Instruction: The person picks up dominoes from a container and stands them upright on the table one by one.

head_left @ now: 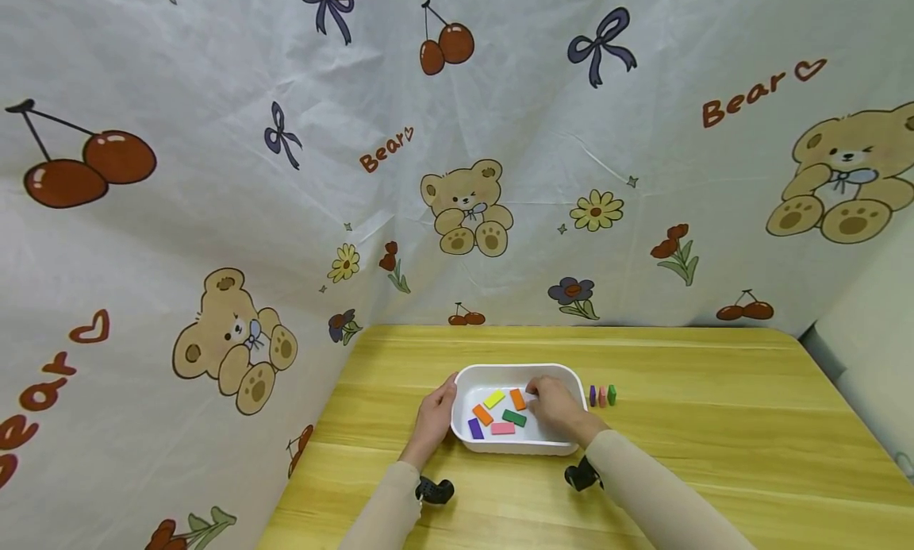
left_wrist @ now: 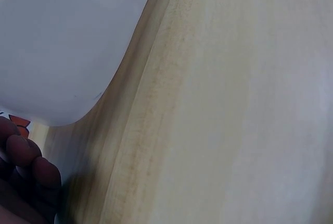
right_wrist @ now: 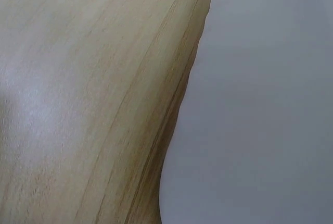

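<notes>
A white plastic tray (head_left: 514,447) rests on the table with several small coloured blocks inside. My left hand (head_left: 432,413) holds its left end, fingers against the rim and outer wall. In the left wrist view, curled fingers (left_wrist: 46,173) show beside the tray corner. My right hand (head_left: 557,407) reaches into the tray's right part, fingers bent downward. Just left of those fingertips lies an orange block (head_left: 517,399); a green block (head_left: 514,417) is close by. Whether the right fingers pinch a block, I cannot tell. The right wrist view shows only the tray's outer wall (right_wrist: 250,109) and wood.
A yellow block (head_left: 494,399), another orange block (head_left: 482,415), a pink block (head_left: 503,428) and a purple block (head_left: 475,428) lie flat in the tray. Right of it, purple, pink and green blocks (head_left: 612,395) stand in a row on the wooden table (head_left: 714,423). Patterned cloth hangs behind.
</notes>
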{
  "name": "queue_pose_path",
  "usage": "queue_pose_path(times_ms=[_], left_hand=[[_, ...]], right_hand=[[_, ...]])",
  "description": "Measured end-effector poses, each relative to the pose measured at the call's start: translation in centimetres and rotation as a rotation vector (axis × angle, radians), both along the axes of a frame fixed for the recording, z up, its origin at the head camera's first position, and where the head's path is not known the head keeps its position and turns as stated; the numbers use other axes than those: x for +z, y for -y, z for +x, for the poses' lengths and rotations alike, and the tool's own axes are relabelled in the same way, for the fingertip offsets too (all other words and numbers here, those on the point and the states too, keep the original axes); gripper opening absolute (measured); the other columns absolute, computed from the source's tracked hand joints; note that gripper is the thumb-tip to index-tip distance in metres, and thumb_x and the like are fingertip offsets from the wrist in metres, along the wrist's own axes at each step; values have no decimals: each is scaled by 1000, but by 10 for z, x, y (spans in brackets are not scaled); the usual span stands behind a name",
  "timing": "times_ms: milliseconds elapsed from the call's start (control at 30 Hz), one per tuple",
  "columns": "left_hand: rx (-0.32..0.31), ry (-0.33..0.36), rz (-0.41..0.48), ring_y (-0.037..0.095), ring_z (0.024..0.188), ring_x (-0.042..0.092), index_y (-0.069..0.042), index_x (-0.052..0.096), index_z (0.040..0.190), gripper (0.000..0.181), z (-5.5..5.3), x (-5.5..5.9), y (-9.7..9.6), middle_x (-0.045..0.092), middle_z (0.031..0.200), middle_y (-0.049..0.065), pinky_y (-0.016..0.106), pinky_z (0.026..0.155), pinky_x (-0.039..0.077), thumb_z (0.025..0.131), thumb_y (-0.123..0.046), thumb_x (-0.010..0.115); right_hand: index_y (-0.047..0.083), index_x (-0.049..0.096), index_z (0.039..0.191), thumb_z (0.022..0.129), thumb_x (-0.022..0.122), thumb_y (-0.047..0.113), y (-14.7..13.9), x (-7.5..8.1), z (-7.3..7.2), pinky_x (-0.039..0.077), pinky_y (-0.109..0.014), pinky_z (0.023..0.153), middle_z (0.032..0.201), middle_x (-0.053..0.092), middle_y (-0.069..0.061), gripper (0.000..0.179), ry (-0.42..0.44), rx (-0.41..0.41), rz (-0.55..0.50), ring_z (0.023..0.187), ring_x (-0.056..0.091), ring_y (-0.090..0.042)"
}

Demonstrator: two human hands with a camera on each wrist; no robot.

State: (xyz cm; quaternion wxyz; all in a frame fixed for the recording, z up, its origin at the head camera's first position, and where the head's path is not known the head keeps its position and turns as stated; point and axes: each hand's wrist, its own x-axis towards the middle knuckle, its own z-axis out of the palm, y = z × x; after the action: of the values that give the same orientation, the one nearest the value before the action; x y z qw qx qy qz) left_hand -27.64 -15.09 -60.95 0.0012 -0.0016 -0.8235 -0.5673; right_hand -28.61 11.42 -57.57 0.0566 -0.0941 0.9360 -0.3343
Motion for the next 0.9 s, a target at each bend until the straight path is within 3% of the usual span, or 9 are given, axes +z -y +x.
queue_pose_path(times_ms=[233, 800, 900], left_hand=[[5, 1, -4, 28, 151, 40, -24, 56, 150, 48, 0, 1, -1, 50, 158, 0, 49, 127, 33, 109, -47, 45], [6, 3, 4, 29, 151, 41, -25, 56, 150, 49, 2, 1, -1, 50, 158, 1, 50, 127, 33, 109, -49, 45], [2, 9, 9, 28, 151, 40, -26, 56, 150, 48, 2, 1, -1, 50, 158, 0, 50, 127, 33, 109, -49, 45]], right_hand=[[3, 68, 110, 96, 69, 4, 2, 6, 4, 58, -47, 98, 107, 69, -10, 15, -28, 12, -23, 95, 61, -21], [7, 69, 104, 96, 69, 6, -5, 8, 1, 54, -31, 77, 91, 65, -2, 8, -74, 26, -135, 84, 56, -15], [6, 69, 104, 97, 69, 7, -7, 11, 1, 55, -32, 79, 92, 65, -2, 8, -64, 18, -149, 85, 56, -16]])
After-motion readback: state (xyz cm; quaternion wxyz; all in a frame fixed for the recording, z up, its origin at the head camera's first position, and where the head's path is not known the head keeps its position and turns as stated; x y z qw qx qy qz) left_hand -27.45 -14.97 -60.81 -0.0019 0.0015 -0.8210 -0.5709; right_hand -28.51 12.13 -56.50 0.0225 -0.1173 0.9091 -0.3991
